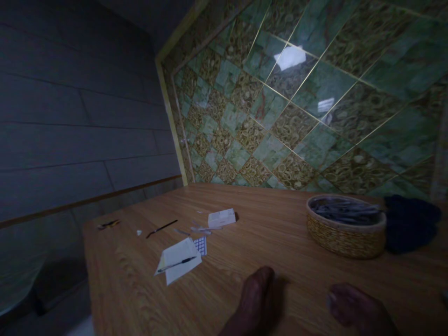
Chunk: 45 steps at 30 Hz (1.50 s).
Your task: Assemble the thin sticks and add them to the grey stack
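Observation:
Low in the head view, my left hand (257, 296) is on or just above the wooden table (224, 312), its thumb side up. Its fingers are bunched, dark and hard to make out; nothing shows in it. My right hand (357, 305) lies further right, fingers loosely bent and somewhat apart, with no object visible in it. A gap of bare wood separates the hands. Nearest to my right hand is an oval wicker basket (345, 240) filled with thin, pale, elongated items. Left of my left hand lie white papers (178, 254) with a dark pen (177, 264) across them.
A white box (221, 218) stands mid-table beside some clear plastic pieces (201, 229). A blue-checked card (200, 245) touches the papers. Further left are a thin dark stick (162, 228) and a yellow-and-black tool (108, 225). Dark cloth (408, 224) lies behind the basket. A tiled wall borders the table.

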### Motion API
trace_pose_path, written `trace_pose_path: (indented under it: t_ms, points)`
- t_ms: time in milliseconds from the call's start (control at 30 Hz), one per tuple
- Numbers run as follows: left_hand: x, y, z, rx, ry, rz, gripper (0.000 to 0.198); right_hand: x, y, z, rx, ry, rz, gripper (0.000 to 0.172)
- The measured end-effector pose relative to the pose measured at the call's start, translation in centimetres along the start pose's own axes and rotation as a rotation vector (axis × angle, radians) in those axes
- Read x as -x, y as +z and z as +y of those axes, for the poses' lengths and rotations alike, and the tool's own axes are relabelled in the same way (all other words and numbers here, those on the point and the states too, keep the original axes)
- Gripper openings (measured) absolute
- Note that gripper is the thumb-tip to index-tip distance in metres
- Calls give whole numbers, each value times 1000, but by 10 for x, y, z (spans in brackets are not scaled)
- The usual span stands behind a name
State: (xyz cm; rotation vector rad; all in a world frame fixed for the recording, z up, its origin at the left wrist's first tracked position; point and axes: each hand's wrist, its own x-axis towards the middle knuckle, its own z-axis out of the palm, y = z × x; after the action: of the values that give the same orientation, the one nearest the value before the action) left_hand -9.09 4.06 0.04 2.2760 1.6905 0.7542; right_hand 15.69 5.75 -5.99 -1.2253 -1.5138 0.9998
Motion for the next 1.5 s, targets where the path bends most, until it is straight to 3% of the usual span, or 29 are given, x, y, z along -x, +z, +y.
trace_pose_path:
  t_ms: [67, 133, 300, 667, 900, 1100, 1233, 1367, 1500]
  points:
    - [19, 6, 24, 351, 42, 25, 28, 6, 5, -28, -372, 142, -11, 34]
    - [30, 9, 43, 606, 40, -9, 31, 14, 10, -55, -593, 170, -34, 38]
    - [42, 13, 67, 884, -78, -45, 37, 29, 19, -85, -821, 162, -89, 36]
    - [52, 30, 63, 844, -114, 50, 41, 29, 22, -81, -768, 117, -156, 37]
    - [52, 30, 66, 911, -192, 53, 39, 25, 15, -77, -757, 110, -81, 37]
    - [49, 26, 70, 949, -198, 0, 40, 25, 24, -69, -672, 133, -127, 45]
    - [49, 34, 66, 944, -221, 56, 42, 23, 30, -65, -603, 139, -159, 49]
    - [52, 42, 59, 821, -190, 53, 41, 24, 33, -58, -529, 116, -273, 42]
    - [57, 46, 53, 750, -185, -51, 33, 25, 34, -51, -449, 96, -345, 29]
